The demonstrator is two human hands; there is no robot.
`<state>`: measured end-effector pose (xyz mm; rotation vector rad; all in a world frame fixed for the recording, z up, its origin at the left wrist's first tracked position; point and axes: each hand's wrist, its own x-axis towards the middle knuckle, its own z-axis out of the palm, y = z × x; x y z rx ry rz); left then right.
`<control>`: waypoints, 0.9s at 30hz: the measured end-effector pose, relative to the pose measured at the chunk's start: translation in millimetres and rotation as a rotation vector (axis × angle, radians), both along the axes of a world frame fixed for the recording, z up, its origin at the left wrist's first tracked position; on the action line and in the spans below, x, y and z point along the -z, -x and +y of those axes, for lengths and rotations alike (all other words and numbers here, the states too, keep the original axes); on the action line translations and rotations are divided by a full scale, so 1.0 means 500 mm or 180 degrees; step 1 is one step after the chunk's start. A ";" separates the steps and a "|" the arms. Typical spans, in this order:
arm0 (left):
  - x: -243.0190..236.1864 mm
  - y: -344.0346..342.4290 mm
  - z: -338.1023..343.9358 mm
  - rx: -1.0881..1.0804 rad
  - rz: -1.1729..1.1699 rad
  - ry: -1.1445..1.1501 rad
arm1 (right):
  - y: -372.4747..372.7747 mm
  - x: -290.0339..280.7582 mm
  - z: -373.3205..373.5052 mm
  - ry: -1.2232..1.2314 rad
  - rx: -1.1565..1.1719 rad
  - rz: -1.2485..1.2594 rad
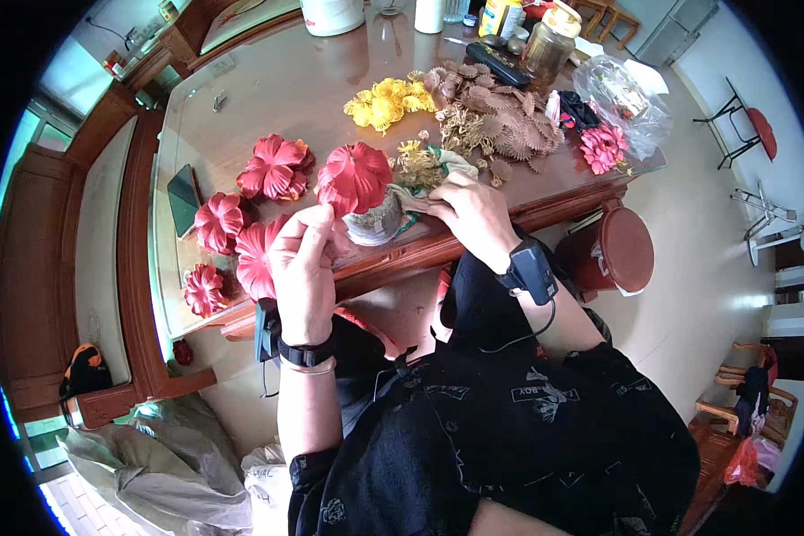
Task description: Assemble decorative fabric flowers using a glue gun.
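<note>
Left hand (302, 255): thumb and forefinger close together in a pinch, with hold of one red artificial flower (355, 177) by its lower left edge.
Held flower: just above and right of the left hand's fingertips, raised over the tabletop (304, 85), its petals spread; it hides part of the clear round container (375, 225) right of that hand.
Handling: probably very light and fairly soft, the thin petals likely to crease or bend if squeezed.
Best grip: likely a gentle pinch at the base, where petals meet, rather than a petal tip.
Right hand (475, 214): fingers partly bent, lying against a pale cloth (456, 163); the fingertips are too hidden to tell whether they grip anything.
Loose red flowers (275, 168): left of the left hand, some just beside its wrist, some farther off.
Yellow flowers (386, 103): beyond both hands.
Brown scalloped discs (514, 121): heaped beyond the right hand.
</note>
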<state>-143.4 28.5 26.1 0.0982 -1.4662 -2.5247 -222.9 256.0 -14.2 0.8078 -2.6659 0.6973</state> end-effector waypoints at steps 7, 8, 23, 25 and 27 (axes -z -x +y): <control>-0.014 -0.004 0.002 0.0192 0.0066 -0.0268 | -0.053 -0.144 -0.094 0.1367 -0.0876 0.0704; -0.017 -0.006 0.004 0.0135 0.0027 -0.0234 | -0.058 -0.154 -0.109 0.1025 -0.0842 0.0867; -0.009 -0.007 0.009 -0.0021 0.0105 0.0048 | 0.005 -0.147 -0.144 0.1818 -0.1066 0.0242; -0.011 -0.005 0.006 -0.0013 0.0072 0.0033 | 0.002 -0.147 -0.146 0.1811 -0.1108 0.0228; -0.012 0.000 0.004 0.0102 -0.0024 -0.0039 | 0.001 -0.144 -0.145 0.1790 -0.1153 0.0269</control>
